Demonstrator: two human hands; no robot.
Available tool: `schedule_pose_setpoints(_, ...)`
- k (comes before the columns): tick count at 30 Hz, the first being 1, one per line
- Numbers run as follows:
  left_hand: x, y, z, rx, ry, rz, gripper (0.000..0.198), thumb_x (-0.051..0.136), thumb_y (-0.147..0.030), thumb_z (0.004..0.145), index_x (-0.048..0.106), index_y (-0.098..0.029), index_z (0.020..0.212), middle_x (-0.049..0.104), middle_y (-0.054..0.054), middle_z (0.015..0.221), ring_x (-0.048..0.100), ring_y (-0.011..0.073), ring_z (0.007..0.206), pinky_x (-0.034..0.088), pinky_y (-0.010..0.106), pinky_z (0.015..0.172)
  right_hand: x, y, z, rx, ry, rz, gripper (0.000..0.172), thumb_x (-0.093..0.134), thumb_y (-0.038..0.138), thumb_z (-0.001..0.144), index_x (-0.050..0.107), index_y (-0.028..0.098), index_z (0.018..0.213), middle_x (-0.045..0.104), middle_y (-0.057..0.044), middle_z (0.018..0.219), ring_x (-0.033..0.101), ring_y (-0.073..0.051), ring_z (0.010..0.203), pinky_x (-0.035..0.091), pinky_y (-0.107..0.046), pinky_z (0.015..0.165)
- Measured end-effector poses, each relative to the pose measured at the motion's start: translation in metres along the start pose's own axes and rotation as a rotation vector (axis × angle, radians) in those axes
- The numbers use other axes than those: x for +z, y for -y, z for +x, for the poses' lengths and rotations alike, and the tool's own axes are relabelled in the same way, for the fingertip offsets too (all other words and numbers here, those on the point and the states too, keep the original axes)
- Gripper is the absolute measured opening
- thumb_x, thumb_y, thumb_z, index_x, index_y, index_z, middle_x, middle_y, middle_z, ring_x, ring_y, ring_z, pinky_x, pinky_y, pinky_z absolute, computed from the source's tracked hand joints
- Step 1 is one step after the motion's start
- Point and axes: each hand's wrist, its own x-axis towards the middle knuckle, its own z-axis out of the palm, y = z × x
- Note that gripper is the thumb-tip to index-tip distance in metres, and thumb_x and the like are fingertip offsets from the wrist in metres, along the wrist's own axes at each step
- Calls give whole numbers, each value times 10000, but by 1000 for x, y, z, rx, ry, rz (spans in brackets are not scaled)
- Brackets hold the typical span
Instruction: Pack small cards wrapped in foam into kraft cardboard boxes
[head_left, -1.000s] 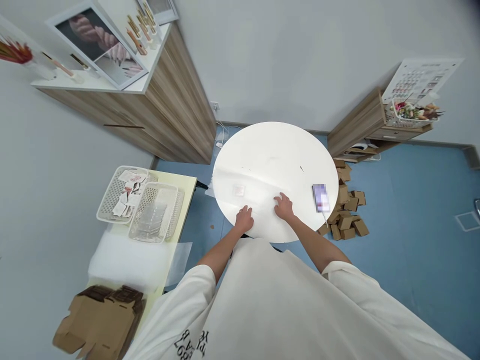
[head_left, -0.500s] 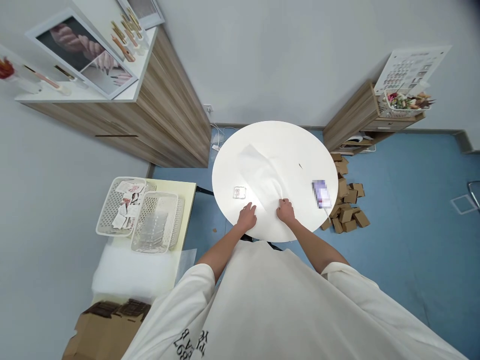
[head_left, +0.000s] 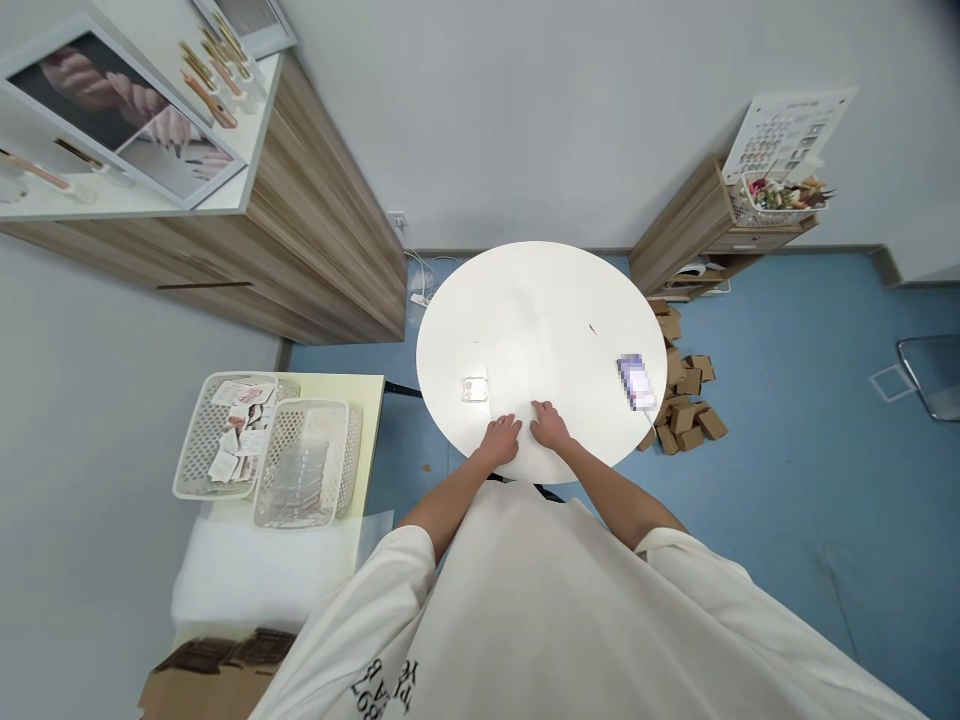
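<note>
Both my hands rest side by side on the near part of the round white table (head_left: 585, 290). My left hand (head_left: 501, 438) and my right hand (head_left: 550, 425) nearly touch, fingers stretched forward and lying flat on a thin white sheet (head_left: 529, 345) that barely stands out from the tabletop. A small clear box with something pink in it (head_left: 474, 389) lies just left of and beyond my left hand. A phone (head_left: 636, 382) lies near the table's right edge.
Two white mesh baskets (head_left: 225, 440) with small packets stand on a yellow side table at the left, above white foam and flat cardboard (head_left: 202, 680). Small brown boxes (head_left: 686, 400) lie on the blue floor right of the table. Wooden cabinets stand along the wall.
My hands have come together from about a hand's width apart. The white sheet, raised and rumpled half a second ago, now lies flat. The camera has shifted slightly rightwards.
</note>
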Motion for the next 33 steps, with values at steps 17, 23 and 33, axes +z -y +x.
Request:
schedule_pose_setpoints(17,-47,71,0,-90,-239,-19,569,419,-137,889,391,-171,1456,340,148,1587,260,283,1495,255,463,1195,-6,0,-9,46,-41,-71,502,447,210,943,487,202,1444,405,-133,1490,459,-292,1268,409,-370,1003)
schedule_pose_setpoints(23,-69,109,8,-97,-219,62,567,460,-64,814,456,-215,1361,337,116,1596,211,288,1515,228,512,1197,-1,6,-21,87,-61,-67,492,445,208,947,497,193,1436,414,-136,1489,456,-292,1279,414,-377,1010)
schedule_pose_setpoints(33,-67,115,21,-58,-242,80,560,472,-64,777,475,-224,1313,475,137,1449,334,298,1439,144,503,1217,7,-12,-29,74,-80,-31,463,466,160,922,567,208,1371,458,-105,1469,463,-269,1283,405,-375,1029)
